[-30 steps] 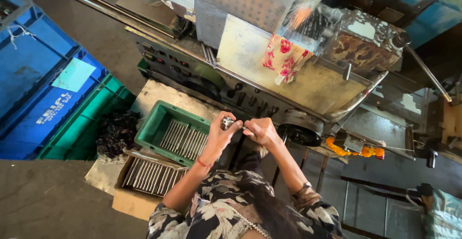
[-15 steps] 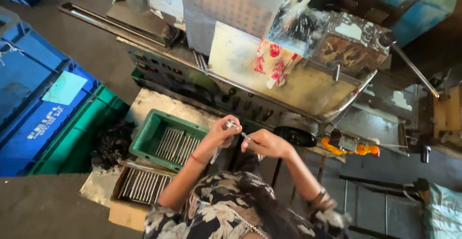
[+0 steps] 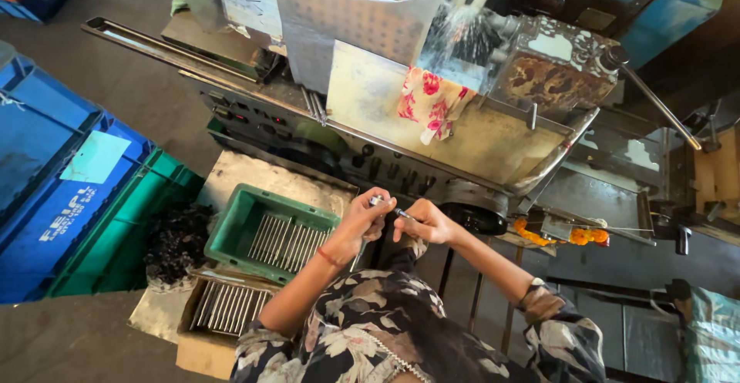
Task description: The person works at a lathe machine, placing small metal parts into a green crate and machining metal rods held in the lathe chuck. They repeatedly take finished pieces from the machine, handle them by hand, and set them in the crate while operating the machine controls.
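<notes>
My left hand (image 3: 361, 221) is closed around a bundle of thin metal rods (image 3: 379, 200), with a red thread band at the wrist. My right hand (image 3: 423, 222) pinches the tip of a single rod (image 3: 404, 213) that sticks out of the bundle, right beside the left hand. Both hands hover in front of the machine's control panel (image 3: 370, 156). Below my left forearm sits a green tray (image 3: 231, 229) lined with metal rods (image 3: 287, 242). A cardboard box (image 3: 199, 352) with more rods (image 3: 229, 308) lies below the tray. My flower-print sleeves cover the lower middle.
A grinding machine with a metal trough (image 3: 501, 140) and spraying coolant (image 3: 462, 36) stands ahead; a flower-print cloth (image 3: 432, 105) hangs on it. Blue crates (image 3: 54, 175) and a green crate (image 3: 131, 229) stand at left. Dark swarf (image 3: 176, 240) lies beside the tray. An orange garland (image 3: 574, 236) hangs at right.
The view has shifted slightly. My hands stay together in front of the machine; the right hand has drawn a single rod a little out of the bundle.
</notes>
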`<control>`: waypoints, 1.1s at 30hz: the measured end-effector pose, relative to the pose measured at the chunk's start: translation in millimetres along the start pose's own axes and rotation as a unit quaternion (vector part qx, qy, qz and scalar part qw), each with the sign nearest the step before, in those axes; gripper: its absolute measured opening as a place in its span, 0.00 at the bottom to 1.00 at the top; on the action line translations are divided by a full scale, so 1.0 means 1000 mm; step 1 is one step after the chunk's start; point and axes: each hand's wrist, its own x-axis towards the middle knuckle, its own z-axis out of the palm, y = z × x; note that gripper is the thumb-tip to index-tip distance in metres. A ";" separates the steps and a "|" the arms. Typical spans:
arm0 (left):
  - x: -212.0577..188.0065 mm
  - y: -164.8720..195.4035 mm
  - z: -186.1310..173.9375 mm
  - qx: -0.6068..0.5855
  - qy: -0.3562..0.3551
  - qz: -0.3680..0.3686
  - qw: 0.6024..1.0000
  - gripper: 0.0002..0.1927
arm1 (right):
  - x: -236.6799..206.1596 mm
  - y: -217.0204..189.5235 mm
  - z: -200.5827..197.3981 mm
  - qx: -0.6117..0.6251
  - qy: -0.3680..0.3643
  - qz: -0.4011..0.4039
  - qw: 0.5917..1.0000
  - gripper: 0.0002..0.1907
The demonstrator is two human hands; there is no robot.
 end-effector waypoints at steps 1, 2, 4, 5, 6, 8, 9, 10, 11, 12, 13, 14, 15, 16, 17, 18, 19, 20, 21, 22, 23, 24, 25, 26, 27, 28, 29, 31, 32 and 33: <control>0.003 0.000 -0.002 0.010 0.014 -0.014 1.000 0.09 | 0.000 0.009 0.007 0.044 0.033 0.005 0.998 0.22; 0.005 -0.001 -0.004 0.014 0.009 -0.006 1.000 0.08 | -0.001 0.017 0.016 0.090 0.068 0.012 0.994 0.23; 0.008 -0.003 -0.010 0.025 -0.003 0.012 1.000 0.08 | -0.003 0.027 0.027 0.126 0.101 0.013 0.987 0.25; 0.010 -0.005 -0.013 0.031 0.006 0.013 0.999 0.07 | -0.003 0.028 0.029 0.118 0.100 0.008 0.988 0.25; 0.011 -0.009 -0.015 0.036 0.015 0.012 0.999 0.07 | -0.003 0.027 0.030 0.110 0.100 0.005 0.989 0.26; 0.015 -0.021 -0.018 0.039 0.022 0.028 0.999 0.06 | -0.003 0.022 0.023 0.070 0.051 0.049 0.995 0.25; 0.019 -0.028 -0.019 0.039 0.020 0.045 0.998 0.06 | -0.002 0.018 0.018 0.048 0.028 0.070 0.996 0.24; 0.026 -0.035 -0.022 0.038 0.019 0.064 0.997 0.06 | 0.001 0.015 0.011 0.047 0.015 0.095 0.994 0.24; 0.034 -0.042 -0.026 -0.003 0.000 0.042 0.999 0.06 | 0.003 0.012 0.006 0.048 0.002 0.122 0.991 0.24; 0.043 -0.049 -0.032 -0.044 -0.020 0.019 0.999 0.06 | 0.004 0.010 0.001 0.050 -0.009 0.148 0.988 0.24; 0.054 -0.056 -0.040 -0.085 -0.038 -0.003 0.996 0.07 | 0.007 0.009 -0.005 -0.130 0.044 0.082 0.987 0.24; 0.066 -0.062 -0.050 -0.083 -0.022 -0.015 0.996 0.07 | 0.009 0.010 -0.010 -0.304 0.094 0.014 0.948 0.24; 0.079 -0.067 -0.061 -0.081 -0.006 -0.027 0.996 0.08 | 0.011 0.011 -0.016 -0.467 0.141 -0.054 0.871 0.25; 0.093 -0.072 -0.073 -0.077 0.009 -0.038 0.996 0.08 | 0.008 0.012 -0.025 -0.458 0.140 -0.043 0.877 0.26; 0.104 -0.077 -0.086 -0.044 0.043 -0.035 0.997 0.09 | -0.001 0.011 -0.039 -0.448 0.140 -0.030 0.882 0.26; 0.111 -0.080 -0.099 -0.010 0.076 -0.031 0.997 0.11 | -0.009 0.011 -0.056 -0.440 0.140 -0.019 0.887 0.27; 0.120 -0.082 -0.111 0.023 0.107 -0.026 0.994 0.12 | -0.019 0.010 -0.075 -0.470 0.174 -0.003 0.865 0.26; 0.124 -0.081 -0.124 0.265 0.113 0.167 0.943 0.12 | -0.031 0.009 -0.096 -0.499 0.205 0.013 0.842 0.24; 0.129 -0.079 -0.133 0.479 0.104 0.345 0.800 0.13 | -0.044 0.008 -0.115 -0.525 0.235 0.029 0.817 0.23; 0.133 -0.075 -0.141 0.642 0.144 0.194 0.728 0.16 | -0.061 0.006 -0.138 -0.532 0.266 0.117 0.795 0.25; 0.137 -0.067 -0.147 0.769 0.177 0.033 0.614 0.19 | -0.078 0.004 -0.162 -0.534 0.294 0.202 0.767 0.26; 0.146 -0.059 -0.147 0.766 0.167 0.013 0.621 0.19 | -0.101 0.001 -0.184 -0.481 0.343 0.197 0.783 0.15; 0.154 -0.045 -0.148 0.763 0.158 -0.007 0.627 0.20 | -0.125 -0.002 -0.207 -0.424 0.391 0.189 0.795 0.12; 0.164 -0.031 -0.145 0.761 0.148 -0.026 0.631 0.20 | -0.142 -0.001 -0.231 -0.489 0.403 0.277 0.722 0.13; 0.174 -0.020 -0.137 0.763 0.124 0.010 0.635 0.21 | -0.162 0.000 -0.255 -0.546 0.408 0.361 0.637 0.21; 0.185 -0.008 -0.126 0.763 0.101 0.046 0.637 0.21 | -0.185 0.001 -0.276 -0.498 0.475 0.312 0.655 0.15; 0.195 0.004 -0.114 0.762 0.078 0.081 0.638 0.22 | -0.210 0.002 -0.294 -0.444 0.538 0.262 0.667 0.12; 0.227 0.026 -0.082 0.668 -0.026 0.197 0.717 0.22 | -0.248 0.009 -0.338 -0.537 0.583 0.241 0.560 0.15; 0.246 0.034 -0.061 0.595 -0.080 0.237 0.764 0.19 | -0.267 0.010 -0.360 -0.512 0.595 0.298 0.542 0.18; 0.265 0.040 -0.039 0.515 -0.133 0.273 0.802 0.16 | -0.284 0.011 -0.380 -0.485 0.604 0.355 0.523 0.20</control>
